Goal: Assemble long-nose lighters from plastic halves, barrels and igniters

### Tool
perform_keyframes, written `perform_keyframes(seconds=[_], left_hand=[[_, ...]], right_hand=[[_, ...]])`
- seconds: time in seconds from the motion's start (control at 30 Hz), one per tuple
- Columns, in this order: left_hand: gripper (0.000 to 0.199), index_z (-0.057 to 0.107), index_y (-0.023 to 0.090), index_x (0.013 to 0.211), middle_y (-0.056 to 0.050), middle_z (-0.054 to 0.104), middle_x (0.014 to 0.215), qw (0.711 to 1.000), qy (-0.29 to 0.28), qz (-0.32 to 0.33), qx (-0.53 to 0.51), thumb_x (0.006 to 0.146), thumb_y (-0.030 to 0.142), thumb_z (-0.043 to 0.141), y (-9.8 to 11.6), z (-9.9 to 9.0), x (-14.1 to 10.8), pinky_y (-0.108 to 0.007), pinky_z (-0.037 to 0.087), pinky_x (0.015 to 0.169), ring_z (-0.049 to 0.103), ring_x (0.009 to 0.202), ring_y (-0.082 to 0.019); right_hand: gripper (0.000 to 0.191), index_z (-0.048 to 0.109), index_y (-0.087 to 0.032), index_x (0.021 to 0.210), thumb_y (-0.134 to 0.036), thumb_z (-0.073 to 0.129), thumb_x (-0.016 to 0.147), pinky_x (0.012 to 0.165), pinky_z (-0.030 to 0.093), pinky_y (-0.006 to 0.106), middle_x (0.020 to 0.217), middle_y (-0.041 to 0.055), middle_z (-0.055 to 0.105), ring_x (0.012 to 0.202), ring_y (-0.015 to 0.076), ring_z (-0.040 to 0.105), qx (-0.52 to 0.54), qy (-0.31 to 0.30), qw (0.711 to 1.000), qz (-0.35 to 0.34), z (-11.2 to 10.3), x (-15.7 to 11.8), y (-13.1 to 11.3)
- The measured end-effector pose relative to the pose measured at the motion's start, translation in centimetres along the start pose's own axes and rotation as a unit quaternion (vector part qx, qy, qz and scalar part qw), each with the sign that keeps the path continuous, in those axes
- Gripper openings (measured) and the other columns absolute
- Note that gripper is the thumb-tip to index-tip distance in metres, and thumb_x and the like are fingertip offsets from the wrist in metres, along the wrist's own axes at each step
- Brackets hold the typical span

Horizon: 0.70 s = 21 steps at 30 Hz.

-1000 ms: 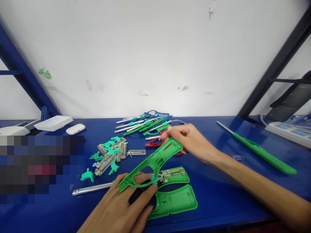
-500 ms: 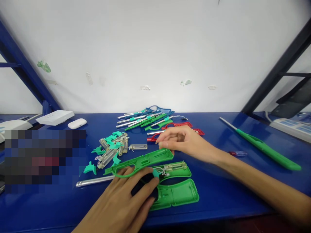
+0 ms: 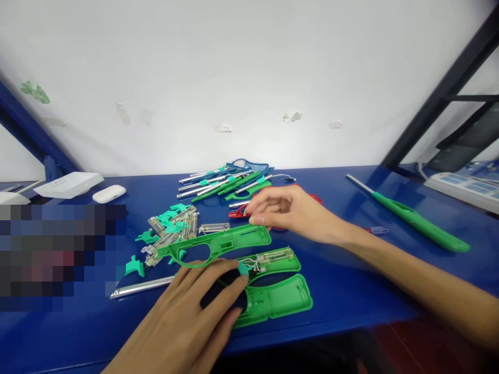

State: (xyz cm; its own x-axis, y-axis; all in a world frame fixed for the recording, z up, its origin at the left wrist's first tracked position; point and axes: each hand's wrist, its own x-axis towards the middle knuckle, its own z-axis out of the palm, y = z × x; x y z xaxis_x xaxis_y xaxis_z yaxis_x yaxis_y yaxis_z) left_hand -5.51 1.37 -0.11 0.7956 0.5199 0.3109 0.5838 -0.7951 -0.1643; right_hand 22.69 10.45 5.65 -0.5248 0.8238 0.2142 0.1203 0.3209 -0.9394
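My right hand point(image 3: 290, 210) is closed on the upper end of a green lighter casing half point(image 3: 237, 240), its inner side facing me and its trigger loop to the left. My left hand point(image 3: 195, 306) lies palm down with fingers spread over an opened green lighter half point(image 3: 294, 264), its fingertips by the teal trigger point(image 3: 244, 268). In that half sit a clear fuel tank point(image 3: 275, 255) and white wires. The metal tube point(image 3: 142, 287) reaches out left of my hand. Closest to me is another green casing half point(image 3: 288, 296), partly under my left fingers.
Clear fuel tanks and teal triggers point(image 3: 169, 228) lie piled to the left. Behind are lighter tubes and casings point(image 3: 234, 182) and red casing parts point(image 3: 237, 213). A whole green lighter point(image 3: 421, 223) and a screwdriver point(image 3: 378, 229) lie right. A white earbud case point(image 3: 109, 194) lies far left.
The whole view has shifted slightly, with things appearing further left and up. The green casing half in my right hand is slightly further from the half under my left hand.
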Motion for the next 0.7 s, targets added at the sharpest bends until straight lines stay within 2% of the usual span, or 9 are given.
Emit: perform_keyframes(seconds=[0.13,0.33,0.57,0.7], left_hand=[[0.069,0.044,0.037,0.164,-0.001,0.048,0.168,1.0,-0.009,0.003,0.006,0.1,0.012,0.052,-0.1,0.3,-0.6,-0.058,0.054,0.115,0.058,0.145,-0.033],[0.065,0.048,0.034,0.161,-0.004,0.052,0.164,1.0,-0.008,0.004,-0.01,0.1,0.013,0.054,0.0,0.1,-0.8,-0.061,0.055,0.113,0.062,0.141,-0.035],[0.055,0.055,0.033,0.155,-0.003,0.059,0.158,0.998,0.028,-0.009,-0.048,0.102,0.015,0.056,-0.1,-0.1,0.1,-0.057,0.055,0.116,0.06,0.143,-0.032],[0.05,0.062,0.033,0.147,-0.001,0.071,0.142,0.995,0.058,-0.004,-0.078,0.102,0.011,0.059,-0.3,-0.3,-0.1,-0.05,0.052,0.121,0.067,0.133,-0.026]], right_hand=[[0.02,0.074,-0.017,0.105,-0.032,0.082,0.094,0.075,0.061,0.031,0.098,0.0023,0.075,0.086,0.0156,0.072,-0.012,0.009,1.0,-0.009,-0.4,0.0,-0.1],[0.02,0.074,-0.017,0.104,-0.032,0.082,0.094,0.071,0.06,0.029,0.096,0.002,0.075,0.082,0.0144,0.071,-0.033,0.014,0.999,-0.004,-0.7,0.0,-0.1],[0.02,0.075,-0.017,0.105,-0.032,0.082,0.094,0.083,0.062,0.036,0.098,0.002,0.077,0.088,0.0163,0.073,-0.045,0.031,0.998,-0.013,-1.0,0.0,-0.4],[0.022,0.075,-0.017,0.109,-0.034,0.08,0.096,0.09,0.062,0.039,0.103,0.0034,0.078,0.094,0.0179,0.075,-0.053,0.031,0.998,-0.014,-1.3,0.0,-0.5]])
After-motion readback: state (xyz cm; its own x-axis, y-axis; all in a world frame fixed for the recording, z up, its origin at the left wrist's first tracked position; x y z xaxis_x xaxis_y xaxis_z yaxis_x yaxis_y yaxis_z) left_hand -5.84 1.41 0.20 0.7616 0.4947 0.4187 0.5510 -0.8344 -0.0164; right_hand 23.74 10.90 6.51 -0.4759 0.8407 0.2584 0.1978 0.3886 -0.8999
